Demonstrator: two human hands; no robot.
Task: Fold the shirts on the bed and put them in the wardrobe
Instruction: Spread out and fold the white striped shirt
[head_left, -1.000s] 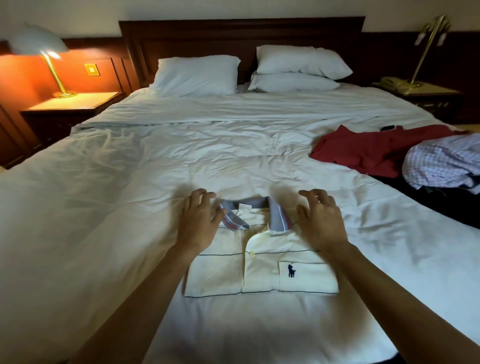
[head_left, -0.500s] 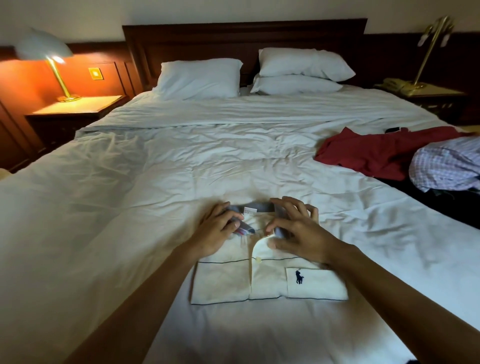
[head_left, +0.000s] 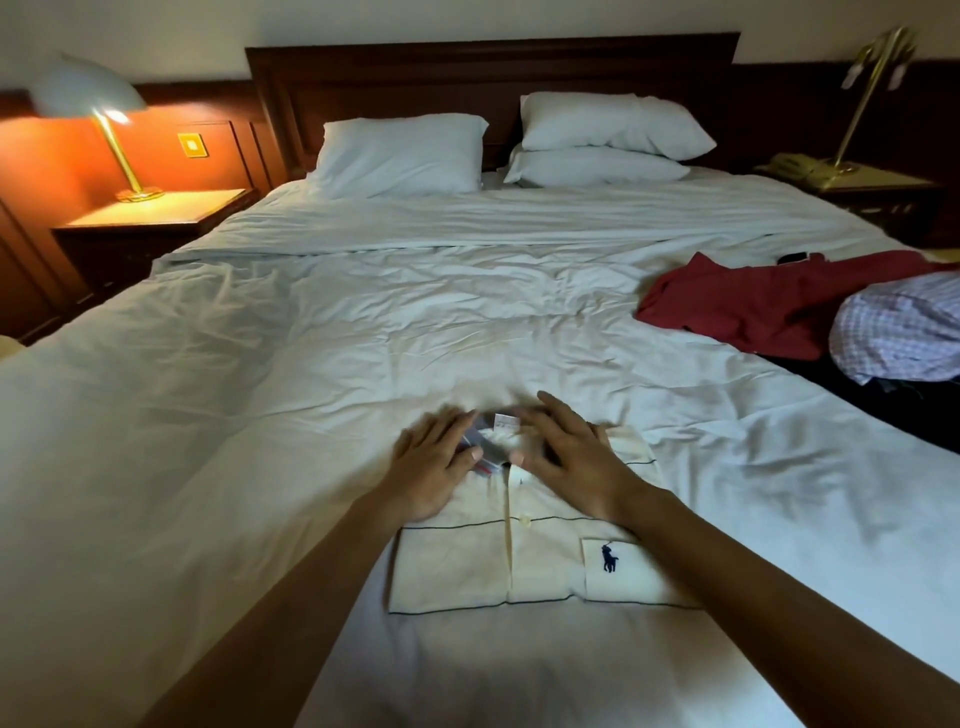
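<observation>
A folded cream shirt (head_left: 452, 566) is laid flat on the white bed (head_left: 363, 338), near the foot and about midway across, with its buttoned front facing up. A chest pocket (head_left: 623, 577) with a small dark emblem is seen on its right half.

The left grip (head_left: 431, 467) is rested on the upper left part of the shirt, released, with its fingers stretched forward over the left side of the grey collar (head_left: 480, 453) and its thumb laid against the collar's edge. The right grip (head_left: 576, 462) is set on the upper right part, also released, with its fingers spread across the right side of the collar; it is slightly blurred. Nothing is clasped by either one. The collar and a white neck label (head_left: 506, 421) are left showing in the gap between the two, while the lower half of the shirt lies uncovered, nearer than both wrists.

A red shirt (head_left: 753, 306) is spread loosely at the right edge of the bed, well apart from the cream one. A crumpled checked shirt (head_left: 898, 332) is piled partly over it, and a dark garment (head_left: 883, 410) lies beneath both.

Three white pillows (head_left: 400, 156) are propped against the dark headboard (head_left: 493, 67). A lit lamp (head_left: 104, 119) is stood on the left nightstand (head_left: 156, 213).
</observation>
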